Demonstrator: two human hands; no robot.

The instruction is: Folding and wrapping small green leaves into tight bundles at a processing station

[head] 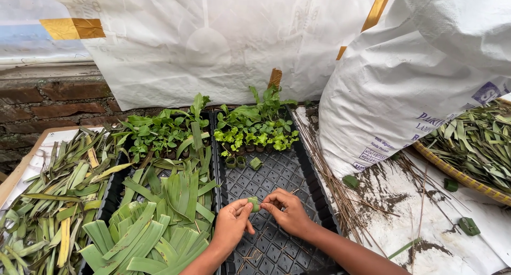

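Hands meet over the black seedling tray (277,171), and between them we hold a small green leaf cup (255,203), a strip of leaf rolled into a short cylinder. Our left hand (231,224) pinches the cup from its left side with thumb and forefinger; our right hand (287,211) pinches it from the right with its fingertips. Both hands grasp the same piece, so neither is nearer: the cup sits exactly at the junction of the two grips, just above the tray cells.

The cup's short axis appears to run roughly from hand to hand, though we cannot tell which way its opening faces, because the fingers cover most of it.

Directly ahead of the hands, further up the same tray, stand rows of seedlings (255,131) already set in similar cups, with a few unfilled cups (240,161) just before them. The bare cells between hands and seedlings lie straight forward of the grip.

To the left of the left hand lies a stack of cut leaf strips (159,216). To the right of the right hand lie thin dry sticks (335,190) and a white sack (404,94).
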